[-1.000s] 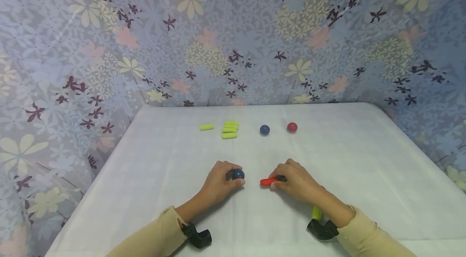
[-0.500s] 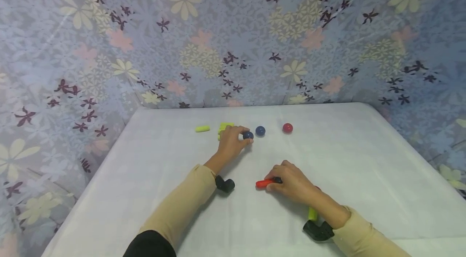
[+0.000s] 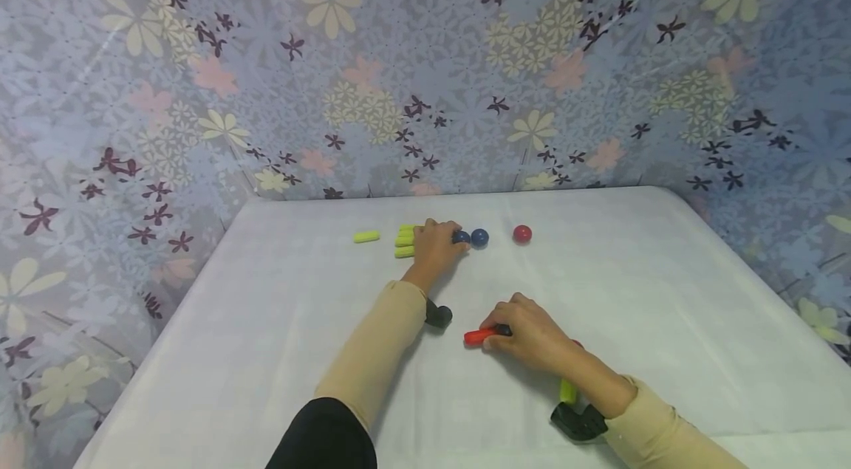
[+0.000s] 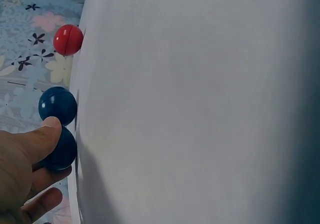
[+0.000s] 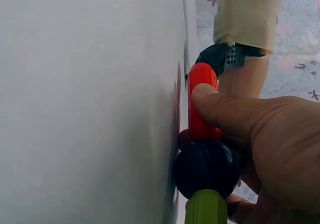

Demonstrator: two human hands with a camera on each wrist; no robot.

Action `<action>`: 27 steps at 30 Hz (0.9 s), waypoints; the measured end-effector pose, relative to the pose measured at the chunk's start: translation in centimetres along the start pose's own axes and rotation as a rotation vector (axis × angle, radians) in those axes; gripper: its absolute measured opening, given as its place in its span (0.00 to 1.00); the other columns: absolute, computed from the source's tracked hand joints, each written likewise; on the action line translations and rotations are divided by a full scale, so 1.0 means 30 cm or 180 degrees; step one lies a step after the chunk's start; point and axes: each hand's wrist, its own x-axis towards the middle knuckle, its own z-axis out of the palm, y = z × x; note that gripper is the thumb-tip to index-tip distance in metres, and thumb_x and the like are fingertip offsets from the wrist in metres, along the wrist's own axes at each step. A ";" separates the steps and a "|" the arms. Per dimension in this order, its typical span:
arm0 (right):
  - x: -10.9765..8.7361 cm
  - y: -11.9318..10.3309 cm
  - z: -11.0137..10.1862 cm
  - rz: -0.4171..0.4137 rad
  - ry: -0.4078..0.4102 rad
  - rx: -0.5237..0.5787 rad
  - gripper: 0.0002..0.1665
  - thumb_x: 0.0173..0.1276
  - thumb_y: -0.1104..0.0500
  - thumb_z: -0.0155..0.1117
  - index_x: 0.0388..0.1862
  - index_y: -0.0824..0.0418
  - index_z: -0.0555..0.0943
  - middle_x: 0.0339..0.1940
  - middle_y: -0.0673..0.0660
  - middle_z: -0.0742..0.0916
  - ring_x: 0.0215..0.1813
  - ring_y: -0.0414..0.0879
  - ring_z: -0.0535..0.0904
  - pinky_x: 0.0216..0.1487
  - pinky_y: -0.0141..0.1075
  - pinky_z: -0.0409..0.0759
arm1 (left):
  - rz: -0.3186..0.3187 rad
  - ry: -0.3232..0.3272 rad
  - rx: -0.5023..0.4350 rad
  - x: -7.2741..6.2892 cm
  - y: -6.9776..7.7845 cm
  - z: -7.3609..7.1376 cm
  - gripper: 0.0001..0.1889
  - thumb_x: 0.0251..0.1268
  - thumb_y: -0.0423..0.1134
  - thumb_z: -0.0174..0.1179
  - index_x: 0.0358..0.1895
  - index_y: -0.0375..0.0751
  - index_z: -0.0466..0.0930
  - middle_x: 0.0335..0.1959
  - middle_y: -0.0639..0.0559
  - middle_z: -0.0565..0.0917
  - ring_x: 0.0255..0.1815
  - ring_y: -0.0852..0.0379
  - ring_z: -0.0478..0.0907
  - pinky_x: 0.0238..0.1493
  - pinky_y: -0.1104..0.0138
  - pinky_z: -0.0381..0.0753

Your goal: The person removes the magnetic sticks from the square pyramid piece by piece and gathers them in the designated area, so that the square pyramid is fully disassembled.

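Far out on the table, my left hand (image 3: 435, 251) has thumb and fingers around a blue ball (image 4: 65, 151). Right beside it sits a second blue ball (image 4: 56, 105); the two look to be touching. A red ball (image 3: 522, 234) lies apart to the right. Nearer, my right hand (image 3: 532, 332) grips a red ribbed stick (image 5: 200, 109), thumb on top. The stick's end meets a dark blue ball (image 5: 206, 168), and a yellow-green stick (image 5: 206, 208) meets that ball's other side. In the head view the hand and wrist hide part of this piece.
Several yellow-green sticks (image 3: 404, 241) lie left of my left hand, partly hidden by it. One more yellow-green stick (image 3: 366, 237) lies farther left. A white cloth covers the table (image 3: 299, 321); a floral curtain (image 3: 425, 70) hangs behind its far edge.
My left hand has carried its blue ball from near the right hand out to the far side, up against the other blue ball. The right hand has kept its grip, nearly still.
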 end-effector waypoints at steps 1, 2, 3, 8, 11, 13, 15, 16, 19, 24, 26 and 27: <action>0.001 0.000 0.000 0.0004 0.0000 -0.0003 0.10 0.52 0.52 0.73 0.34 0.48 0.86 0.30 0.39 0.84 0.36 0.36 0.68 0.37 0.31 0.68 | -0.0013 -0.0023 0.0013 0.003 0.004 0.001 0.23 0.58 0.55 0.62 0.56 0.53 0.78 0.52 0.56 0.83 0.54 0.53 0.73 0.56 0.58 0.65; 0.001 -0.001 0.001 0.0011 -0.0002 -0.0005 0.10 0.52 0.52 0.73 0.34 0.48 0.86 0.30 0.39 0.84 0.36 0.36 0.68 0.38 0.31 0.68 | -0.0024 -0.0045 0.0023 0.005 0.008 0.002 0.23 0.59 0.55 0.61 0.56 0.53 0.78 0.52 0.56 0.83 0.54 0.53 0.73 0.56 0.57 0.65; 0.002 -0.002 0.001 0.0018 -0.0006 -0.0006 0.10 0.52 0.52 0.73 0.34 0.48 0.86 0.30 0.39 0.84 0.36 0.36 0.68 0.38 0.31 0.68 | -0.0027 -0.0067 0.0044 0.007 0.010 0.003 0.23 0.59 0.56 0.61 0.56 0.53 0.78 0.52 0.56 0.83 0.54 0.53 0.73 0.57 0.57 0.65; 0.003 -0.011 -0.002 0.0056 -0.0028 -0.0049 0.12 0.51 0.52 0.74 0.36 0.50 0.86 0.30 0.41 0.84 0.35 0.36 0.67 0.36 0.30 0.67 | -0.0007 -0.0099 0.0083 0.009 0.020 0.003 0.22 0.59 0.55 0.61 0.56 0.53 0.78 0.52 0.56 0.83 0.53 0.53 0.73 0.58 0.56 0.64; 0.001 -0.020 -0.015 0.0063 -0.0002 -0.0111 0.16 0.50 0.52 0.75 0.38 0.52 0.86 0.33 0.44 0.85 0.36 0.37 0.67 0.38 0.31 0.68 | 0.0018 -0.0085 0.0130 0.010 0.021 0.008 0.22 0.59 0.55 0.61 0.55 0.54 0.78 0.52 0.56 0.83 0.52 0.53 0.74 0.58 0.55 0.65; -0.005 -0.027 -0.033 0.0135 -0.0015 -0.0128 0.19 0.50 0.52 0.75 0.41 0.53 0.85 0.37 0.46 0.86 0.38 0.39 0.68 0.40 0.33 0.69 | 0.0026 -0.0086 0.0161 0.013 0.021 0.013 0.22 0.60 0.55 0.60 0.56 0.54 0.78 0.52 0.56 0.83 0.52 0.54 0.73 0.58 0.56 0.65; -0.012 -0.032 -0.056 0.0270 -0.0059 -0.0137 0.21 0.50 0.51 0.75 0.45 0.54 0.84 0.41 0.47 0.86 0.41 0.40 0.69 0.42 0.35 0.70 | 0.0035 -0.0089 0.0173 0.015 0.021 0.019 0.22 0.60 0.56 0.60 0.56 0.55 0.78 0.52 0.56 0.83 0.52 0.54 0.73 0.58 0.56 0.65; -0.017 -0.034 -0.067 0.0354 -0.0096 -0.0137 0.23 0.50 0.51 0.75 0.46 0.54 0.83 0.43 0.48 0.86 0.42 0.41 0.70 0.43 0.36 0.70 | 0.0035 -0.0087 0.0163 0.016 0.022 0.020 0.22 0.60 0.56 0.60 0.56 0.54 0.78 0.52 0.56 0.83 0.52 0.54 0.73 0.58 0.56 0.65; -0.033 -0.029 -0.095 0.0474 -0.0198 -0.0175 0.25 0.51 0.51 0.74 0.49 0.54 0.82 0.46 0.49 0.86 0.45 0.43 0.70 0.45 0.38 0.71 | 0.0037 -0.0070 0.0151 0.018 0.024 0.019 0.22 0.60 0.55 0.60 0.56 0.54 0.78 0.52 0.55 0.83 0.52 0.53 0.73 0.59 0.55 0.65; -0.053 0.001 -0.097 0.0464 -0.0228 -0.0153 0.24 0.52 0.53 0.73 0.50 0.53 0.83 0.47 0.50 0.87 0.45 0.44 0.71 0.44 0.37 0.71 | 0.0025 -0.0090 0.0226 0.020 0.024 0.020 0.22 0.60 0.55 0.60 0.57 0.54 0.77 0.52 0.55 0.83 0.52 0.53 0.74 0.59 0.55 0.66; -0.054 0.013 -0.088 0.0423 -0.0197 -0.0116 0.24 0.52 0.53 0.73 0.50 0.53 0.83 0.45 0.49 0.87 0.44 0.43 0.72 0.42 0.36 0.71 | 0.0027 -0.0108 0.0237 0.020 0.023 0.018 0.22 0.60 0.55 0.60 0.57 0.54 0.77 0.52 0.54 0.83 0.52 0.53 0.74 0.59 0.55 0.66; -0.053 0.018 -0.082 0.0408 -0.0168 -0.0094 0.24 0.52 0.53 0.74 0.50 0.53 0.83 0.45 0.49 0.87 0.43 0.42 0.72 0.41 0.35 0.71 | 0.0027 -0.0117 0.0244 0.020 0.023 0.016 0.23 0.60 0.55 0.60 0.58 0.54 0.77 0.52 0.54 0.83 0.52 0.53 0.74 0.58 0.55 0.66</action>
